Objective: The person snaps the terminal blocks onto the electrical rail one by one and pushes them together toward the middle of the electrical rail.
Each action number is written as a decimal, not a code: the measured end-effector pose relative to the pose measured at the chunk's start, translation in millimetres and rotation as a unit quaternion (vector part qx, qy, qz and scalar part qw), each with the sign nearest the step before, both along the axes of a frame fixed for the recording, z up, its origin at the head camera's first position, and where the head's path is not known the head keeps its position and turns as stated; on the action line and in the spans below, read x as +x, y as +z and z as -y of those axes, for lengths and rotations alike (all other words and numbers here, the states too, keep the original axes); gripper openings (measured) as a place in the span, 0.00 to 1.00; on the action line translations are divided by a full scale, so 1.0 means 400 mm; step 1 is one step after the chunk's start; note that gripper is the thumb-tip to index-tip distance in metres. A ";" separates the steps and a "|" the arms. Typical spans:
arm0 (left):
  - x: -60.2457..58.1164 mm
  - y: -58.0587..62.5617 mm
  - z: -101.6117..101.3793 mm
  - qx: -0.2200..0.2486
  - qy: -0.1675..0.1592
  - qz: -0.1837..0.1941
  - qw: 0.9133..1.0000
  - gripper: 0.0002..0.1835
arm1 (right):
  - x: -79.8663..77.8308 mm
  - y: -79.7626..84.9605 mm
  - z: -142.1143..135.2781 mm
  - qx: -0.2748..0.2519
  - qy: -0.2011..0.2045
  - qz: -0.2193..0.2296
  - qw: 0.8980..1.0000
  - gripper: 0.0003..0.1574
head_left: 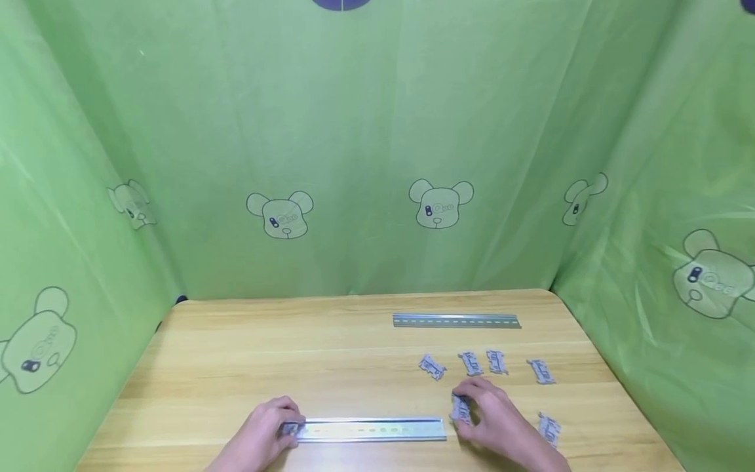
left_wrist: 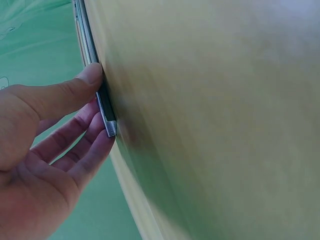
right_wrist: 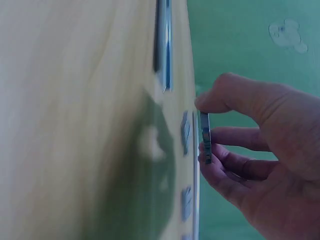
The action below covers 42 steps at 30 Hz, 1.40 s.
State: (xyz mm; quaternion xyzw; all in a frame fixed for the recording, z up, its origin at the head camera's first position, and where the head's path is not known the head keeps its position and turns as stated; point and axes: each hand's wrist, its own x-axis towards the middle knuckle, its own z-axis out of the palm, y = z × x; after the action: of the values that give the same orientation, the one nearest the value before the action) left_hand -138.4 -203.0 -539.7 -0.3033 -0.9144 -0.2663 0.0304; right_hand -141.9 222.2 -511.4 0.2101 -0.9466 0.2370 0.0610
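Observation:
A slotted metal DIN rail [head_left: 371,430] lies crosswise near the front of the wooden table. My left hand [head_left: 263,432] grips its left end, thumb on one edge and fingers on the other; the left wrist view shows the rail end [left_wrist: 111,129] between them. A small grey patch shows by these fingers, too unclear to name. Just past the rail's right end, my right hand [head_left: 492,419] pinches a grey DIN-rail terminal block [head_left: 460,409] between thumb and fingers. In the right wrist view this block [right_wrist: 206,137] appears edge-on, raised off the table.
A second DIN rail [head_left: 457,321] lies toward the back right. Several loose terminal blocks, such as one block [head_left: 432,367] at left and another block [head_left: 541,371] at right, lie between. One more block [head_left: 548,429] sits beside my right wrist. Green curtains [head_left: 354,131] surround the table.

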 end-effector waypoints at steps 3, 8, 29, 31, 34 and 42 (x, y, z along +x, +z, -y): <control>0.000 0.001 0.002 0.001 0.001 -0.003 1.000 0.14 | -0.002 0.018 0.038 0.020 0.032 0.027 0.999 0.28; 0.002 0.004 0.002 0.003 0.000 -0.006 1.000 0.14 | -0.009 0.034 0.098 0.044 0.089 0.071 0.993 0.29; 0.007 0.016 -0.008 -0.006 0.015 -0.003 1.000 0.14 | -0.018 0.067 0.225 0.109 0.203 0.037 0.972 0.16; 0.007 0.018 -0.010 -0.007 0.017 -0.005 1.000 0.14 | -0.020 0.074 0.234 0.117 0.200 0.043 0.972 0.16; 0.008 0.023 -0.012 -0.007 0.016 -0.004 1.000 0.14 | -0.020 0.084 0.247 0.129 0.196 0.046 0.971 0.17; 0.007 0.020 -0.012 -0.010 0.014 -0.006 1.000 0.14 | -0.015 0.110 0.292 0.173 0.195 0.040 0.965 0.17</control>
State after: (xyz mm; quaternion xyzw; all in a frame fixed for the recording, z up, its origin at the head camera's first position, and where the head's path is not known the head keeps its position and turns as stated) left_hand -135.6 -198.3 -531.7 -0.2927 -0.9208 -0.2553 0.0366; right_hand -148.0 105.3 -467.4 0.3879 -0.9156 0.0857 -0.0619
